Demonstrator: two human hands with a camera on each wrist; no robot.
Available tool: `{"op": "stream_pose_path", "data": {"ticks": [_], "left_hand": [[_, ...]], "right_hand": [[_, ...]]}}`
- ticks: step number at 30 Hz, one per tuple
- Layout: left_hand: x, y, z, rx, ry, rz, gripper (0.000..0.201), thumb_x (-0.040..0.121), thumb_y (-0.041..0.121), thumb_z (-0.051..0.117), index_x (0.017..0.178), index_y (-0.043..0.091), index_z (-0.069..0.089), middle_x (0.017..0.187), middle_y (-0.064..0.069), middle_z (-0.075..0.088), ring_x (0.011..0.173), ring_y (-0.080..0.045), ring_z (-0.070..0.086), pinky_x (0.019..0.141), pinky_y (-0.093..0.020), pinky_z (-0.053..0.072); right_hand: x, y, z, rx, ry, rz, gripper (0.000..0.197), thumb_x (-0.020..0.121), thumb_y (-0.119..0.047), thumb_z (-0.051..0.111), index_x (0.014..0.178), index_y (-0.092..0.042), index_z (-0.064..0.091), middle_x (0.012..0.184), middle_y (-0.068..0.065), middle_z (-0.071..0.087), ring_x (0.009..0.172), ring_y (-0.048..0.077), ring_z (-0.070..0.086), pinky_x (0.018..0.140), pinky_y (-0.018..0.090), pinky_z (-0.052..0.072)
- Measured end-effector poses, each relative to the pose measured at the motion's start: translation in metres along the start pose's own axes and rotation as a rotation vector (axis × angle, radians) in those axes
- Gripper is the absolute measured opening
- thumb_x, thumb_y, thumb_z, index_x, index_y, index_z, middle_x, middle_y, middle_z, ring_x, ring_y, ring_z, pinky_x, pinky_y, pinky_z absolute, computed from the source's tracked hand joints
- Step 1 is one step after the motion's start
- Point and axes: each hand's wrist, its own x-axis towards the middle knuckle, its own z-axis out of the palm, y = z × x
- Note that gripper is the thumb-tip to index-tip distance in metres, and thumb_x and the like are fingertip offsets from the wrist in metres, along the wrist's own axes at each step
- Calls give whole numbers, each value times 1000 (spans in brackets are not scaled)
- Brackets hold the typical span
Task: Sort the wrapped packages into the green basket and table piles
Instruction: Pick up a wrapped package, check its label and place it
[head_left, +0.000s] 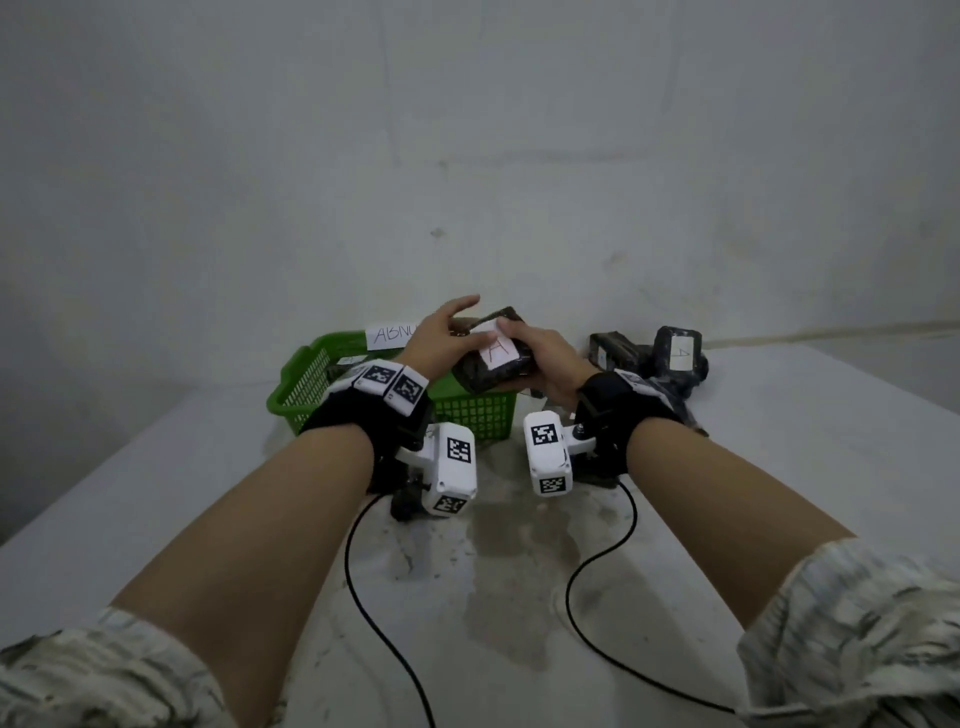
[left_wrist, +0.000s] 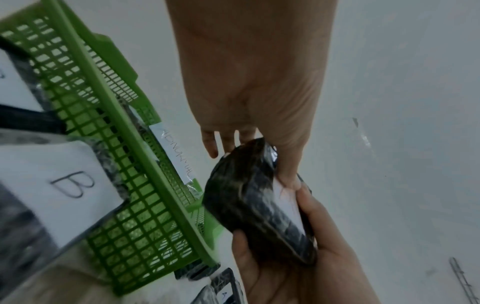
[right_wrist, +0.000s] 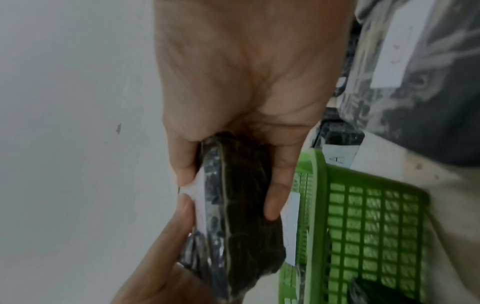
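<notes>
A dark wrapped package (head_left: 470, 371) with a white label marked "A" is held up over the right end of the green basket (head_left: 306, 387). My right hand (head_left: 530, 353) grips its near right end, thumb on the label and fingers underneath, as the right wrist view shows (right_wrist: 228, 195). My left hand (head_left: 480, 319) pinches its far left corner, thumb on the label and fingers stretched over the far side. In the left wrist view another package (left_wrist: 59, 185), labelled "B", lies inside the basket (left_wrist: 145, 164).
A pile of dark wrapped packages (head_left: 675, 353), one labelled "A", lies on the white table right of the basket. A paper sign (head_left: 395, 335) is fixed to the basket's far rim. Two black cables (head_left: 363, 597) trail across the stained table (head_left: 519, 545) toward me. A wall stands close behind.
</notes>
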Motion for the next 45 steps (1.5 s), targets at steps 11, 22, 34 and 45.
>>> {"op": "stream_pose_path", "data": {"ticks": [11,22,34,45], "left_hand": [[-17,-34,-12,-263,256,-56,39,80,20,73,112,14,51,118,-20,61,105,-32,62,93,-47,51],[-26,-52,-12,-246,257,-11,50,84,19,69,128,5,49,122,-15,62,110,-27,61,93,-35,52],[-33,-50,-15,-354,153,40,47,88,-2,59,132,12,50,114,-14,63,104,-24,62,93,-35,51],[-33,-54,-13,-418,166,-15,36,92,-2,52,123,11,43,116,-15,58,101,-25,59,77,-31,55]], "right_hand": [[-3,25,31,256,-41,-15,25,94,-19,57,114,-4,60,100,10,68,91,21,66,77,34,58],[-5,40,38,345,2,-26,44,86,-1,62,127,6,49,111,15,60,98,24,63,79,33,59],[-9,39,41,238,75,-7,45,83,-9,68,125,-6,53,106,8,65,98,22,62,71,33,54],[-16,33,35,220,27,-44,45,88,-12,63,130,-9,48,121,13,60,112,29,58,95,46,50]]}}
